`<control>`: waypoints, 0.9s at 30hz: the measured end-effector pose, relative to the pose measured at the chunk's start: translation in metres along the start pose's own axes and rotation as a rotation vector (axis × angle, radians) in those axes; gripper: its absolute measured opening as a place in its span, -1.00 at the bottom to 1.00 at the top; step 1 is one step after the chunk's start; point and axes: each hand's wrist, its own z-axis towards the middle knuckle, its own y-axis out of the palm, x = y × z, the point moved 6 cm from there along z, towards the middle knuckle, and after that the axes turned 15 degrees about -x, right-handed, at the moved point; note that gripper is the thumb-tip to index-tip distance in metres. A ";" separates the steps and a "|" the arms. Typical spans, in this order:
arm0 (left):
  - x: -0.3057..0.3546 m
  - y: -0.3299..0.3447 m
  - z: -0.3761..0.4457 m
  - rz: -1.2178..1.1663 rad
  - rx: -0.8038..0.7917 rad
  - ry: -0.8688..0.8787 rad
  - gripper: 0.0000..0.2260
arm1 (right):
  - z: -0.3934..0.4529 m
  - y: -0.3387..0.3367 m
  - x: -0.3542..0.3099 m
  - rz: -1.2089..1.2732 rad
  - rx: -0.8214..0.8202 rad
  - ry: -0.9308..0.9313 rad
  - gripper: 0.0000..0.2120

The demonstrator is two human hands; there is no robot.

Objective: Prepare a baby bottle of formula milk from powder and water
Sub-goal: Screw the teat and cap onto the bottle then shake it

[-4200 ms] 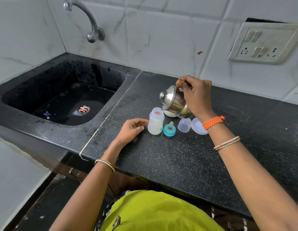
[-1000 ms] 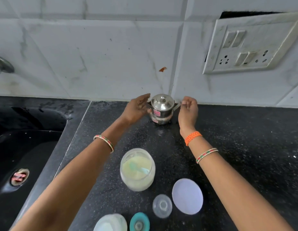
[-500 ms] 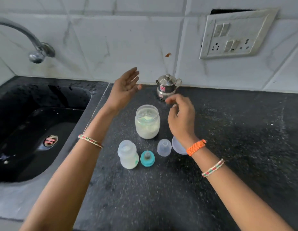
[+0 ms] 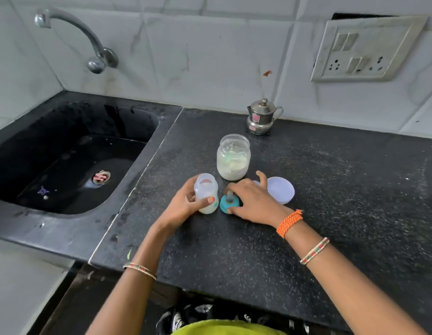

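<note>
Gripping the open baby bottle (image 4: 206, 194), the left hand (image 4: 183, 207) wraps its fingers behind the bottle with the thumb across the front, and the bottle stands upright on the black speckled countertop (image 4: 330, 213) with whitish liquid in its lower part. To the far left lie the black sink (image 4: 72, 160) and its drain (image 4: 101, 176), under a curved metal tap (image 4: 89, 42) fixed to the tiled wall. Just right of the bottle sits the teal nipple ring (image 4: 228, 203) with its clear teat pointing up; the right hand (image 4: 252, 201) closes over it, fingers curled on its rim. Behind these 2 pieces stands the uncapped formula powder jar (image 4: 233, 157), with a pale scoop visible inside. Further back, by the wall, stands a small lidded steel pot (image 4: 262, 116). Right of the hand, a round white lid (image 4: 281, 193) lies flat on the counter. On the wall at far right is a switch and socket plate (image 4: 362, 48).
</note>
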 end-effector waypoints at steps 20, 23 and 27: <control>-0.017 -0.004 -0.003 0.179 0.190 0.068 -0.62 | 0.021 -0.064 -0.068 0.078 -0.063 -0.076 -0.72; -0.015 -0.003 -0.005 0.189 0.205 0.073 -0.65 | 0.027 -0.069 -0.072 -0.038 -0.033 0.001 -0.66; -0.012 -0.003 -0.005 0.218 0.211 0.091 -0.64 | 0.028 -0.066 -0.072 -0.148 0.115 0.115 -0.46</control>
